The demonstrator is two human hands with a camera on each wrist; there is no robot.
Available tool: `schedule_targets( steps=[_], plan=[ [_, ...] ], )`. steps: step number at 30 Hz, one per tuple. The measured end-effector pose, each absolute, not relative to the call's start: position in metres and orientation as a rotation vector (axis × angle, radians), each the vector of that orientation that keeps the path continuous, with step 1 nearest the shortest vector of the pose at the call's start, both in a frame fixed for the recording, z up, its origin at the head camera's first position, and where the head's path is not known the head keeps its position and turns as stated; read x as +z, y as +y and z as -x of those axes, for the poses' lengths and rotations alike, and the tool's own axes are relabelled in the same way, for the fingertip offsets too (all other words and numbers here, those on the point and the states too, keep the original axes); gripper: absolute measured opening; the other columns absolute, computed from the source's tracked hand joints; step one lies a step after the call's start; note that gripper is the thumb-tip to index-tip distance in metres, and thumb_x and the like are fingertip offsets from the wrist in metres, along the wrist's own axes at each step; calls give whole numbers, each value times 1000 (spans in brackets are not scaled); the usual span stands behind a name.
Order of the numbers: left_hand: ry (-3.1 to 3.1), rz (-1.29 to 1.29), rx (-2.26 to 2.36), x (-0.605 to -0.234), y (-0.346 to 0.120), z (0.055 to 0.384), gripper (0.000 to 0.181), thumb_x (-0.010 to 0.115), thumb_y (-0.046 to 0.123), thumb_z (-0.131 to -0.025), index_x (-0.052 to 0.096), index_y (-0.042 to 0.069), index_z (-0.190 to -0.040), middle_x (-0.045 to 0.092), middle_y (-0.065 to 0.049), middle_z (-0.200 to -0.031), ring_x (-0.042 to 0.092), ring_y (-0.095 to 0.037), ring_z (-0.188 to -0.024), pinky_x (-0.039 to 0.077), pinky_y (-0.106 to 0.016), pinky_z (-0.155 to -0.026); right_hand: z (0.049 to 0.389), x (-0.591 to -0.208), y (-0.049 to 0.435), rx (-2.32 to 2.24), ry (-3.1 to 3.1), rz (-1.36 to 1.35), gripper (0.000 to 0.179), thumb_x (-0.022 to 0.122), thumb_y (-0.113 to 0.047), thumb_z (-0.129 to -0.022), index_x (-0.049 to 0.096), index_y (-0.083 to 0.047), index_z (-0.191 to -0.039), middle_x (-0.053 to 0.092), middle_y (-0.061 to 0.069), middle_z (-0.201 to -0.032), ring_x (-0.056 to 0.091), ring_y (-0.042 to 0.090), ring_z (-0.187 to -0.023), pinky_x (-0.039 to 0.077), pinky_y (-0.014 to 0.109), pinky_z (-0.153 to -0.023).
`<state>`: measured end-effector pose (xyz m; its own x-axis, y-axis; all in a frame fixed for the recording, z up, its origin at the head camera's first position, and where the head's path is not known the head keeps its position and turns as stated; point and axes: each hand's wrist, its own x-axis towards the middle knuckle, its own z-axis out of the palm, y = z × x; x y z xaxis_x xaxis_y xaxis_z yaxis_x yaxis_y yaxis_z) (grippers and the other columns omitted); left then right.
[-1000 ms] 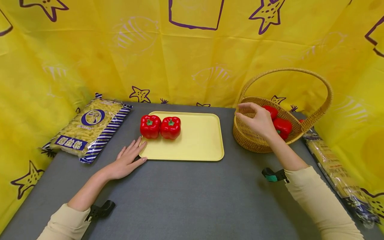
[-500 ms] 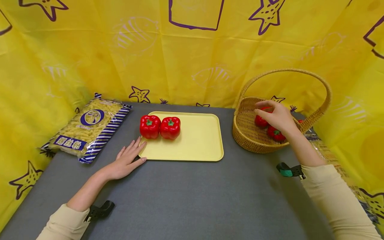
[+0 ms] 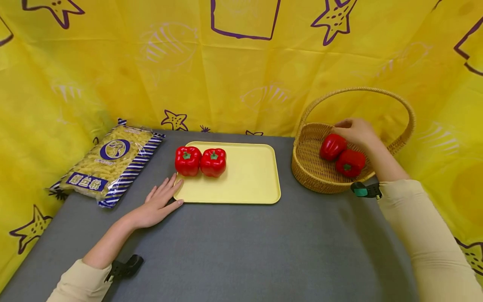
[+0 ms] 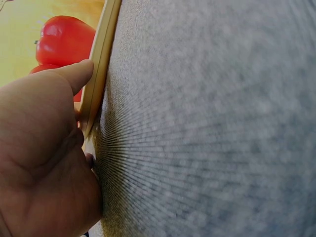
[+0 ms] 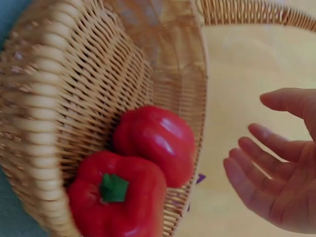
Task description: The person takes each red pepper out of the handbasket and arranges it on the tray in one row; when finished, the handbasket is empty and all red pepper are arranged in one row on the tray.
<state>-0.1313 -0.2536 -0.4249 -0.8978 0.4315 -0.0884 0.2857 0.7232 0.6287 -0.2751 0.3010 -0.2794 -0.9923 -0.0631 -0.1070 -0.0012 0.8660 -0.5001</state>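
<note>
My left hand [image 3: 160, 205] lies at the near left corner of a pale yellow tray [image 3: 249, 176], fingers straight, thumb at its front edge. In the left wrist view the thumb touches the tray's rim [image 4: 101, 59]. Two red bell peppers [image 3: 188, 161] with green stems sit side by side on the tray's left half. My right hand [image 3: 356, 133] is over the back right of a wicker basket [image 3: 313, 178], holding nothing. Its fingers are parted and loosely bent in the right wrist view. Below it in the basket lie two more red bell peppers [image 5: 121, 197], touching each other.
A bag of spiral pasta [image 3: 113, 157] lies at the left of the grey table [image 3: 241, 251]. The basket's tall handle [image 3: 358, 89] arches over the right hand. A yellow patterned cloth [image 3: 234, 75] hangs behind and at both sides.
My right hand has moved right and farther back over the basket, uncovering the two bell peppers in it. My left hand and the tray have stayed put.
</note>
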Motion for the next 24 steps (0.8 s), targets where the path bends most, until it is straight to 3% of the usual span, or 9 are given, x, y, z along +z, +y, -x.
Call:
schedule_targets(
  steps=[10,14,20,24],
  plan=[
    [2715,-578,938,-426,-253,131,66,48,36,-103,22,7,-155,3,-20,-162,-2,-46,-145,-3,-68,-107,295,-278,308,-688,2890,-22,67,54,-46,-95,53,12,-130,45,37,-132,50,47,-108,47,51,-85],
    [2721,-575,936,-426,-253,130,65,48,35,-103,22,6,-155,3,-20,-162,-1,-46,-145,-3,-68,-107,301,-282,313,-561,2939,-6,65,53,-44,-96,55,13,-126,47,39,-127,48,51,-108,45,54,-88],
    [2717,-575,948,-427,-254,129,65,48,35,-103,22,7,-155,3,-19,-162,-2,-45,-145,-4,-68,-107,308,-294,317,-532,2958,-42,59,57,-43,-94,61,13,-109,51,37,-112,48,50,-103,43,54,-87],
    [2718,-578,950,-428,-255,130,65,48,35,-103,22,8,-156,3,-18,-162,-2,-45,-145,-4,-68,-107,311,-298,318,-501,2887,-80,70,53,-48,-94,54,16,-124,41,43,-128,39,56,-118,36,58,-100]
  ],
)
